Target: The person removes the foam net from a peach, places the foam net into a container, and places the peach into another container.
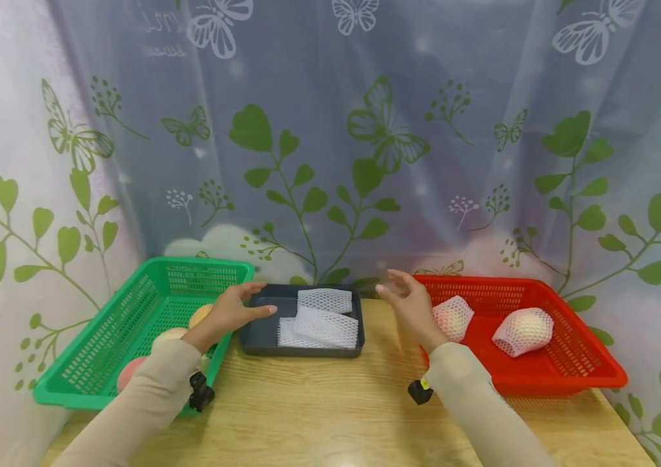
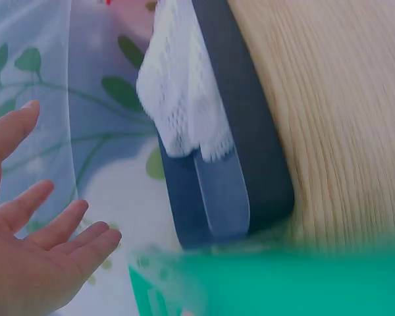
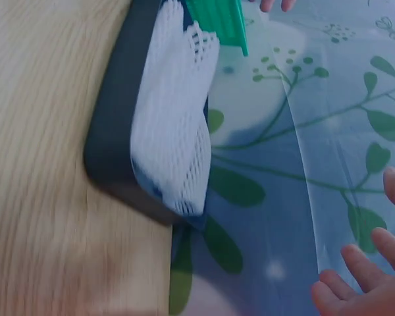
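Smooth wood-grain table [image 1: 301,408] at bottom, glossy plastic green basket [image 1: 204,279] left, red plastic basket [image 1: 581,337] right, matt dark tray [image 1: 272,298] at centre, rough foam-like nets [image 1: 324,327], your matt cloth sleeves [image 1: 146,395], creased sheeny backdrop [image 1: 307,84]

the butterfly curtain [image 1: 318,84] bears faint, seemingly mirrored lettering [image 1: 167,23].

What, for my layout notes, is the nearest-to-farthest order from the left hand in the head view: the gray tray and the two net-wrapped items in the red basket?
From the left hand:
1. Gray tray: just right of it.
2. Left wrapped item: left side of the red basket.
3. Right wrapped item: farther right there.
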The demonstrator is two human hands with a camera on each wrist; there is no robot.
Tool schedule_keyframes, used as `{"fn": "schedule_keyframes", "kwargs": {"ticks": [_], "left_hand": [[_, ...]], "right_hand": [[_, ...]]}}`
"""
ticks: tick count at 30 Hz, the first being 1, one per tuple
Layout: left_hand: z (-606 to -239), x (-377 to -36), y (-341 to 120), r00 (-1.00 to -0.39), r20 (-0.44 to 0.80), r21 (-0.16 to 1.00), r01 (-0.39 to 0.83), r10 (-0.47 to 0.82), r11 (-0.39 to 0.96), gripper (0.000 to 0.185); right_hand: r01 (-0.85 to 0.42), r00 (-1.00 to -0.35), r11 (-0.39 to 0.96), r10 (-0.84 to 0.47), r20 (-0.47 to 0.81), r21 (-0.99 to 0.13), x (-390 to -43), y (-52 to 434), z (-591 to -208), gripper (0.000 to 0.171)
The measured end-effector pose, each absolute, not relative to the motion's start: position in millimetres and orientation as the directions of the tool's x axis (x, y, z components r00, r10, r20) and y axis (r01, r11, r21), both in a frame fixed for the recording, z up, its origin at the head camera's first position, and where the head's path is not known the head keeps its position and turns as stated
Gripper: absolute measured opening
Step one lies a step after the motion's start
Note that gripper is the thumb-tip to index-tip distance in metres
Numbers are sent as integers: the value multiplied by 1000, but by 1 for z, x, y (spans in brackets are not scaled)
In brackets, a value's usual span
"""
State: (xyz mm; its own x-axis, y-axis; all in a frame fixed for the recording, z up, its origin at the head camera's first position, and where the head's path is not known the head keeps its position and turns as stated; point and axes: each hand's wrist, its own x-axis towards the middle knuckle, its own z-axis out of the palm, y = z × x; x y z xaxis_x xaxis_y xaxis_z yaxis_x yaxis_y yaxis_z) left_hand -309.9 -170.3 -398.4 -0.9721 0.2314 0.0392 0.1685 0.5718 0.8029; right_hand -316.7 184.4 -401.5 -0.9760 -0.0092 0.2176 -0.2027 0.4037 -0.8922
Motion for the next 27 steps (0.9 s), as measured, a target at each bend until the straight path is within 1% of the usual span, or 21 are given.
{"fn": "schedule_keyframes", "kwargs": {"ticks": [5,11,16,21,27], "left_hand": [[-405,-307,-149,-959,55,823,202,278,532,71],[-412,-300,-118,-951,45,862,193,307,469,68],[-419,-297,-93,-941,50,890,194,333,414,63],[-425,-294,-67,-921,64,903,217,384,371,62],[-433,-289,-36,-891,50,933,203,451,298,64]], "right_hand": [[-185,-979,420,4,206,-888,-314,209,-397,59],[-156,-979,443,47,197,-883,-310,237,-394,58],[-104,-981,471,97,169,-876,-307,258,-394,63],[-74,-978,483,136,158,-872,-305,278,-394,68],[-67,-970,495,173,174,-866,-303,299,-397,71]]}}
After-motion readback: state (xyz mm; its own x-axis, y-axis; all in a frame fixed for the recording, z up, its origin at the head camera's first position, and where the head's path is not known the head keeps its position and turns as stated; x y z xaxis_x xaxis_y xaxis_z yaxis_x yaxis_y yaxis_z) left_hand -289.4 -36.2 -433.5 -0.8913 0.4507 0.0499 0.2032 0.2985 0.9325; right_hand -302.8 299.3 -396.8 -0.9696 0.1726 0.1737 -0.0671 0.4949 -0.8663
